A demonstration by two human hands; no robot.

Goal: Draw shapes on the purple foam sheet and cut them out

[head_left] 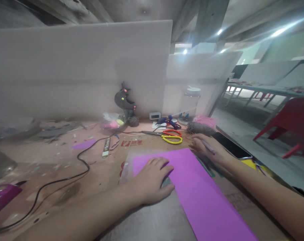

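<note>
Head view: we see our left hand (152, 180) lying palm down on the upper left corner of the purple sheet (199, 194), fingers loosely bent and pressing it to the desk (66, 160). It grips nothing we can make out, though a small grey shape shows under its fingertips. The sheet runs from the desk's middle toward 5 o'clock.

At 1 o'clock from that hand, our right hand (207, 149) rests at the sheet's far right corner, fingers closed lightly around a pen (207, 146).

We judge the step as steadying the sheet with the pen ready. Marking it would call for the left hand to pin it flat while the pen tip comes over the sheet.

Scissors (172, 136) lie at 12 o'clock from the sheet, a phone (232, 145) at 3 o'clock from the right hand.
</note>
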